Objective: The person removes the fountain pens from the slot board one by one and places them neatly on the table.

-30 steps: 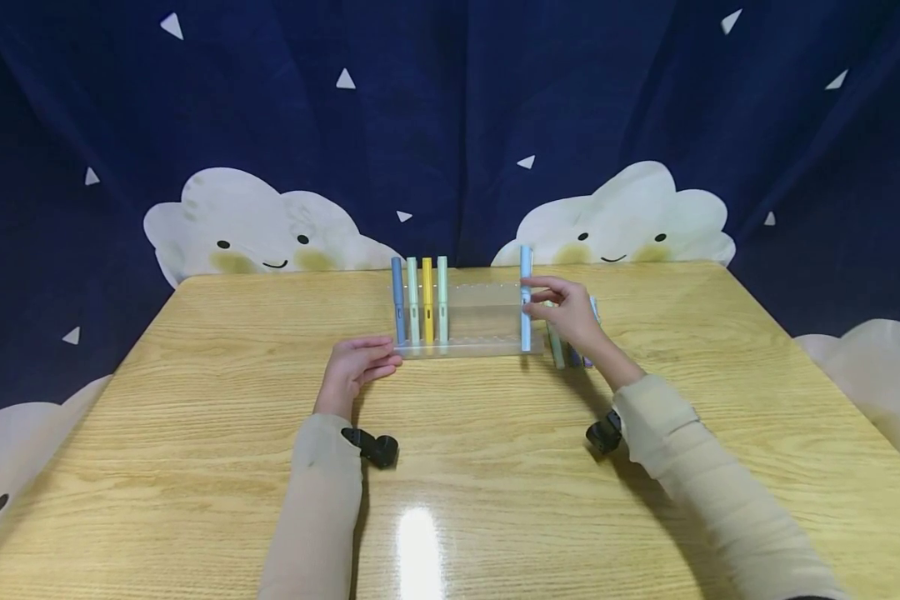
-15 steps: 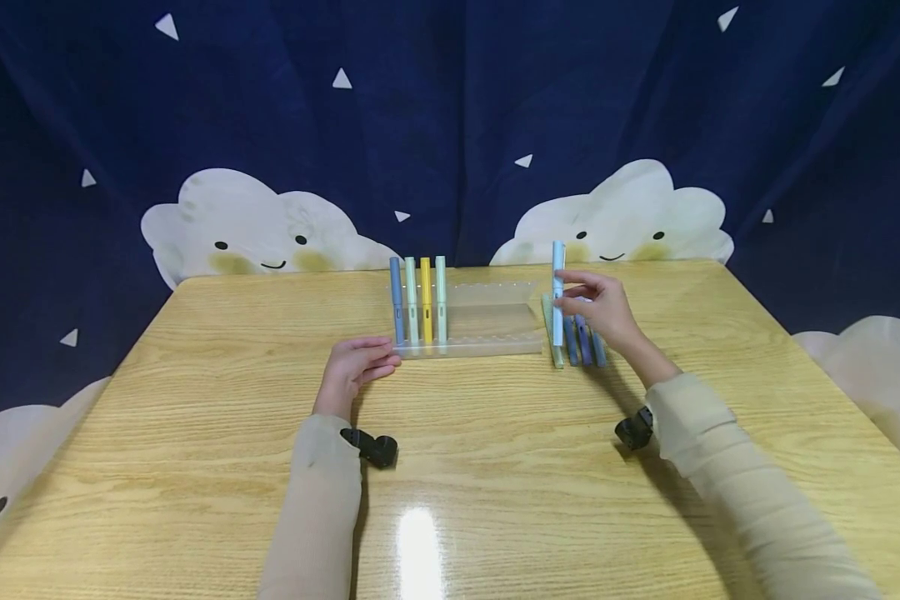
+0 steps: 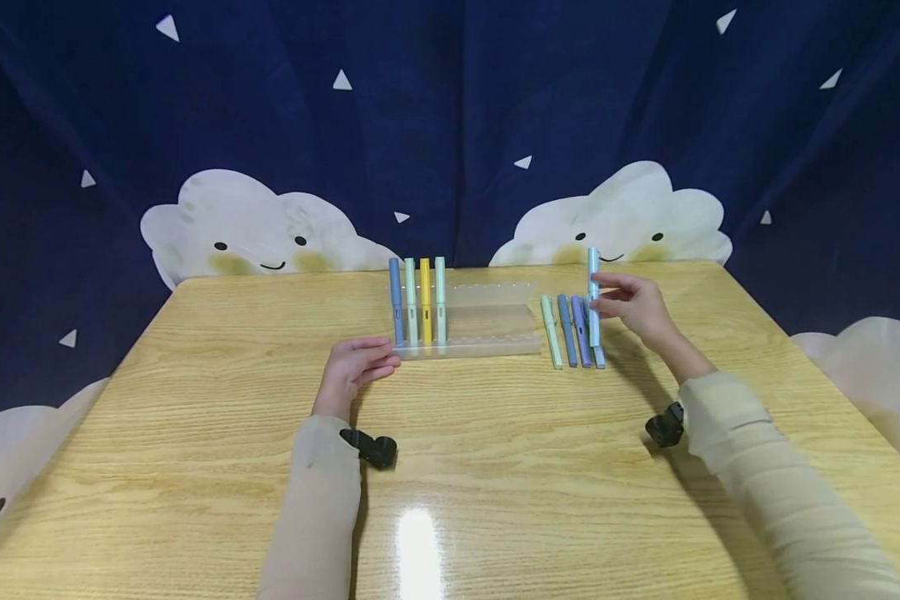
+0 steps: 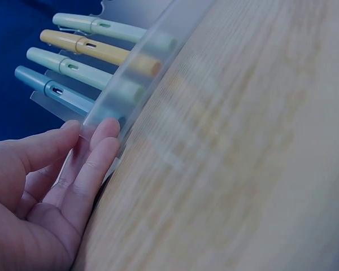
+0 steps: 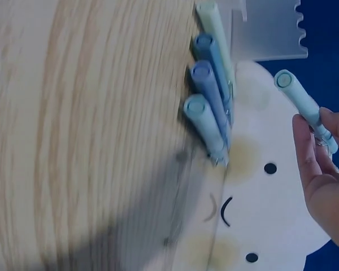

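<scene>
The left hand (image 3: 354, 365) pinches a clear rack (image 3: 491, 346) by its left end; the right hand (image 3: 636, 308) pinches a slim, glossy light-blue pen (image 3: 593, 292) upright, right of the rack. The held pen partly hides the rightmost lying pen (image 5: 205, 127).

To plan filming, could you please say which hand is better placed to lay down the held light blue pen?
Probably the right hand: it holds the light blue pen near four loose pens; the left hand holds the rack.
</scene>
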### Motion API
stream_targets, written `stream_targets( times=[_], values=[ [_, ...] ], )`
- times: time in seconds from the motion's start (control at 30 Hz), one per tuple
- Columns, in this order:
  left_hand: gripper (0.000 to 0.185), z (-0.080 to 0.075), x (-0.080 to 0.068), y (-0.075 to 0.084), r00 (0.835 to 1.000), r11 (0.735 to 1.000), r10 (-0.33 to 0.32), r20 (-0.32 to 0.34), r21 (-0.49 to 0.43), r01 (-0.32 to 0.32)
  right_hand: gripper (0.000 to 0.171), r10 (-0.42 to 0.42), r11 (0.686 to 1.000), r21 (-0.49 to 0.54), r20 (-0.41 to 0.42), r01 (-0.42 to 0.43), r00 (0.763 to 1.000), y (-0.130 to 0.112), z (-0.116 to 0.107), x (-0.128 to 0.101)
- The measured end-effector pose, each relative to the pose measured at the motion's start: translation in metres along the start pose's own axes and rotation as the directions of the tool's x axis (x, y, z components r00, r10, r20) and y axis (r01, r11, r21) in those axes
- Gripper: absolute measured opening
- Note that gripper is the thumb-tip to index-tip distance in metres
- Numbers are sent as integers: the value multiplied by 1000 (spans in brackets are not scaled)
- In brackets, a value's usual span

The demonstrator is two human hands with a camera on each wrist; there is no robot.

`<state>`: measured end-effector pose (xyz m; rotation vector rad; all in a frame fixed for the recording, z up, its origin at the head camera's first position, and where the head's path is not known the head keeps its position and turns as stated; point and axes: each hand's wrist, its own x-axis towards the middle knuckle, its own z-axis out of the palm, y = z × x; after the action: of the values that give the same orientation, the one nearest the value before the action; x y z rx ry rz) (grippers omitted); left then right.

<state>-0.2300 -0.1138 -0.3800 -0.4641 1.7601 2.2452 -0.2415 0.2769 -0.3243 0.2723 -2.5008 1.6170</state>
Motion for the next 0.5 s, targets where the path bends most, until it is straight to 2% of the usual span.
stream_targets(
  times=[0.1,0.13,0.17,0.33,0.37,0.5],
  values=[
    [32,0,1,0,1000,1000,-6,-5,0,6,42,-5,1000,24,15,5,1000,6,-7,0],
    [32,0,1,0,1000,1000,-6,-4,-2,6,41,-14,996,89,40,10,999,18,-11,4],
    [32,0,1,0,1000,1000,-5,-5,-2,5,41,-10,996,88,45,6,999,19,-13,3],
    [32,0,0,0,1000,1000,2,3,-3,-2,42,67,997,32,51,-68,996,24,-21,4],
    [32,0,0,0,1000,1000,2,2,-3,-2,44,95,995,-36,34,-93,995,15,-19,0],
    [31,0,-1,1,1000,1000,4,3,-10,-4,45,163,985,-60,62,-160,985,19,-23,2]
  ],
)
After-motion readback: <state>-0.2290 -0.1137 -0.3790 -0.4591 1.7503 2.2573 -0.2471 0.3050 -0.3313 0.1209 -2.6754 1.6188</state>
